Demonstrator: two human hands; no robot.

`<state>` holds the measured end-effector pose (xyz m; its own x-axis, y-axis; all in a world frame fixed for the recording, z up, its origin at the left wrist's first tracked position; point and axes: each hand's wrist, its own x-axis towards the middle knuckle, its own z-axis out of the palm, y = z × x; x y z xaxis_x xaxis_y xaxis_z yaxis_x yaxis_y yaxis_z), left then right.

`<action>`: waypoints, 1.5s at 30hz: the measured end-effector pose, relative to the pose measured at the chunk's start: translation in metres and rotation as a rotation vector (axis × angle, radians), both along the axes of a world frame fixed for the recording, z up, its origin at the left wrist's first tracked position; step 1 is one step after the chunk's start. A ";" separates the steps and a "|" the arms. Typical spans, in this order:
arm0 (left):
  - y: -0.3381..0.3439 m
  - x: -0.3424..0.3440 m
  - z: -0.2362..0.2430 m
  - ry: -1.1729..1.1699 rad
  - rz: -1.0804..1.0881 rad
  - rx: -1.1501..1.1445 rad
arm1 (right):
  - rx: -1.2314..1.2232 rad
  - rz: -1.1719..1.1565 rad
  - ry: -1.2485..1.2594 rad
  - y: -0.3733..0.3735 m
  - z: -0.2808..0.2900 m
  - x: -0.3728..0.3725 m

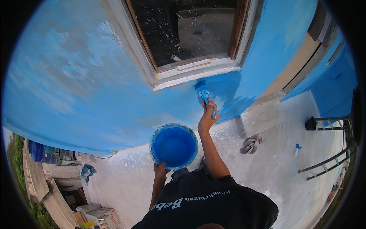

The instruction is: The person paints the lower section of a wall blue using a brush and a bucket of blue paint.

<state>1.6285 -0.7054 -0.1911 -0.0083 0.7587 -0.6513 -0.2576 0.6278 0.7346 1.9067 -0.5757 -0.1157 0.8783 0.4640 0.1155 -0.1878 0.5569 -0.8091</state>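
My left hand [161, 169] grips the lower left rim of a bucket [153, 145] with bright blue paint in it. My right hand [206, 119] is closed on the handle of a paintbrush [202, 92], whose blue-coated bristles lie against the wall just below a window sill [190, 78]. Around the brush the wall [226, 92] shows darker blue paint, with lighter, patchy blue and grey to the left.
A window [187, 30] is above. Sandals [248, 145], a black bucket [310, 124] and two ladders [325, 165] are on the pale floor at the right. A blue cloth [88, 172], stacked items and boards [42, 179] lie at the left.
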 end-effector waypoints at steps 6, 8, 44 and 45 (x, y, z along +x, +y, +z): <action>0.020 -0.047 0.007 0.013 -0.065 0.021 | 0.050 0.069 0.047 -0.005 0.019 -0.023; 0.021 -0.058 0.006 0.011 -0.042 0.020 | 0.079 0.041 0.096 -0.006 0.020 -0.024; 0.036 -0.125 -0.017 0.014 -0.104 0.034 | 0.044 -0.128 0.341 0.007 -0.039 -0.028; 0.035 -0.125 -0.016 0.017 -0.094 0.023 | -0.024 -0.143 0.352 0.006 -0.061 -0.028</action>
<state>1.5039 -0.6709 -0.2068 0.0526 0.7716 -0.6340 -0.1863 0.6313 0.7528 1.8792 -0.5696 -0.1764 0.9183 0.3329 -0.2142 -0.3783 0.5791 -0.7222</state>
